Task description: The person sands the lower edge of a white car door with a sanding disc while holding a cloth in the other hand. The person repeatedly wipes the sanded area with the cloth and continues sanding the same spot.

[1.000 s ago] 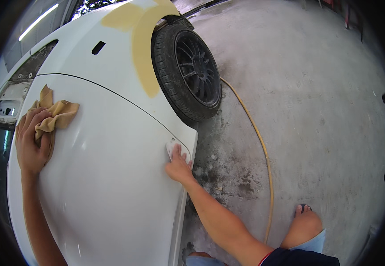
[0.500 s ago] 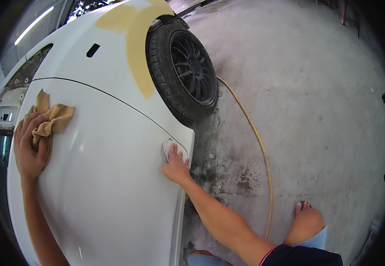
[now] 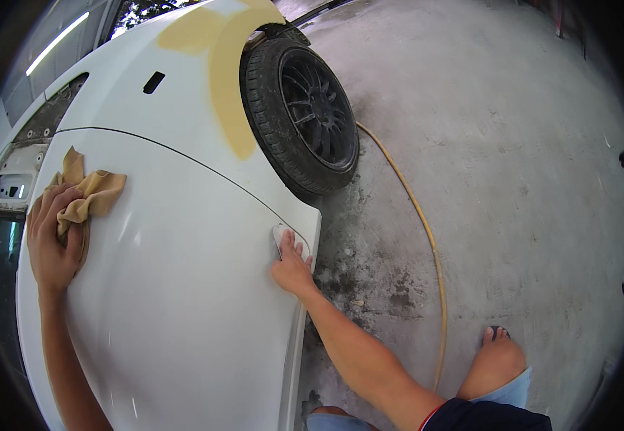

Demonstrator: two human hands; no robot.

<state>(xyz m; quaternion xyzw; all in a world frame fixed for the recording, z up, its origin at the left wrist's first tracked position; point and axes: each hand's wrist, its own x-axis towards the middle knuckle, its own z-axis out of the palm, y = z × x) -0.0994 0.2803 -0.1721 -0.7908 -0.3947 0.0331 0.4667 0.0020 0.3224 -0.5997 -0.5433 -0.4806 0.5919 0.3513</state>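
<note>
Left hand point(image 3: 52, 244) lies flat on the white car door point(image 3: 175, 302), fingers closed on a tan cloth point(image 3: 86, 195), likely bracing. Right hand point(image 3: 292, 267) presses a small white sanding pad point(image 3: 282, 235) under extended fingertips at the door's lower edge, near the black wheel point(image 3: 312, 118).

The left hand point(image 3: 52, 248) grips a tan, mustard-tinged cloth point(image 3: 89, 195) against a glossy white car door point(image 3: 175, 302). Under the right hand's point(image 3: 292, 267) fingers lies a pale grey-white sanding pad point(image 3: 280, 235). Beyond that grip, dull yellow filler point(image 3: 224, 86) arcs over a black tyre point(image 3: 299, 115); beside it, an ochre hose point(image 3: 416, 215) crosses mottled grey concrete point(image 3: 513, 179) with dark stains.
</note>
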